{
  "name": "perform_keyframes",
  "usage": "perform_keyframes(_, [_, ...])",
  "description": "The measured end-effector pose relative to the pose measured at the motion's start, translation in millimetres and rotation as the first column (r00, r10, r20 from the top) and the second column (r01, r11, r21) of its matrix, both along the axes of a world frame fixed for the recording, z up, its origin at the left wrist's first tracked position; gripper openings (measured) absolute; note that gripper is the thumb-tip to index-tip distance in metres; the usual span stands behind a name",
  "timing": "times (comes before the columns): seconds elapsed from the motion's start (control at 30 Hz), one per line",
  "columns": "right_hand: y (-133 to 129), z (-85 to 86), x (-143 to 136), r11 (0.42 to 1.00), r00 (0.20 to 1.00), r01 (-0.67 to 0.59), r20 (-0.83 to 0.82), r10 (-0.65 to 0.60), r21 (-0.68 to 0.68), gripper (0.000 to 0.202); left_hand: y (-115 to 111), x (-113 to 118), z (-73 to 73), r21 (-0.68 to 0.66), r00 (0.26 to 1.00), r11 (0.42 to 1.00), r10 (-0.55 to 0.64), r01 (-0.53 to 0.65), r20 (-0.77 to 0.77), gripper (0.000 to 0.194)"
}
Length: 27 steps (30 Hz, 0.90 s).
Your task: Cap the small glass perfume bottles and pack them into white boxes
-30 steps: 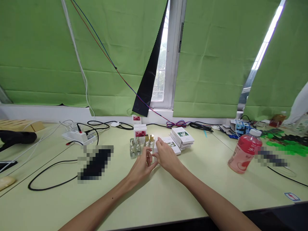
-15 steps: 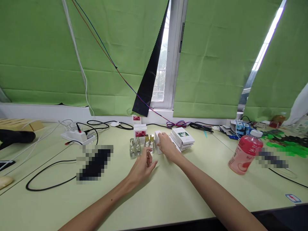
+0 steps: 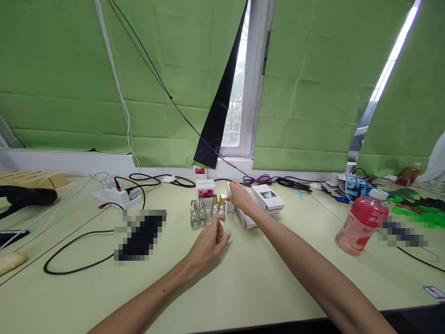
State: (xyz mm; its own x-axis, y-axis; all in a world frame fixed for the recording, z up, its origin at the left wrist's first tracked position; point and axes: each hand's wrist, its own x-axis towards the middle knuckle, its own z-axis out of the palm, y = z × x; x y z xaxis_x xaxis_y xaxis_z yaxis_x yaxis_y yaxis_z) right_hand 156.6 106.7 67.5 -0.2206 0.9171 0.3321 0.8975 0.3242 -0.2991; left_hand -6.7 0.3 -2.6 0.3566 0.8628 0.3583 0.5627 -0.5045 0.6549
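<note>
My right hand (image 3: pixel 242 196) grips a small white box (image 3: pixel 230 205) that stands upright, just right of the gold-capped bottles (image 3: pixel 218 204). My left hand (image 3: pixel 212 236) rests on the table in front of those bottles, fingers curled but apart, holding nothing. Two silver-capped glass bottles (image 3: pixel 198 213) stand to its upper left. Behind the bottles are white boxes with red pictures (image 3: pixel 206 192). Flat white boxes (image 3: pixel 269 197) lie stacked right of my right hand, and another white box (image 3: pixel 246 220) lies partly under my right wrist.
A pink drink bottle (image 3: pixel 361 225) stands at the right. A white power strip (image 3: pixel 120 197) with black cables and a blurred dark object (image 3: pixel 142 236) are at the left. Coiled cables (image 3: pixel 294 184) run along the back edge. Green and black pieces (image 3: pixel 420 206) lie far right.
My right hand has moved slightly back with the small white box, now behind its former spot. A white box under my right wrist shows more. The view has shifted a little.
</note>
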Motion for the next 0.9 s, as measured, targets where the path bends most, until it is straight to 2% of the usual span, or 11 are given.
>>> perform_keyframes(0.23, [24.9, -3.8, -4.7, 0.998, 0.995, -0.062, -0.083, 0.063, 0.018, 0.047, 0.9, -2.3, -1.8, -0.002, 0.999, 1.0, -0.024, 0.024, -0.037, 0.029])
perform_keyframes(0.4, [41.9, -3.4, -7.1, 0.995, 0.987, -0.099, -0.132, 0.095, -0.023, 0.045, -0.8, -1.5, -0.4, -0.01, 0.998, 1.0, -0.027, 0.027, -0.056, 0.029])
perform_keyframes(0.53, [48.2, -1.6, -8.7, 0.995, 0.981, -0.084, -0.179, 0.073, -0.058, 0.056, -1.4, -0.7, 0.2, -0.027, 0.998, 0.999, -0.048, 0.046, -0.051, 0.028])
perform_keyframes(0.9, [46.1, -9.3, -13.8, 0.996, 0.948, 0.037, -0.311, -0.062, -0.084, 0.055, 0.7, -1.8, -3.2, -0.056, 0.997, 0.995, -0.077, 0.077, -0.005, 0.033])
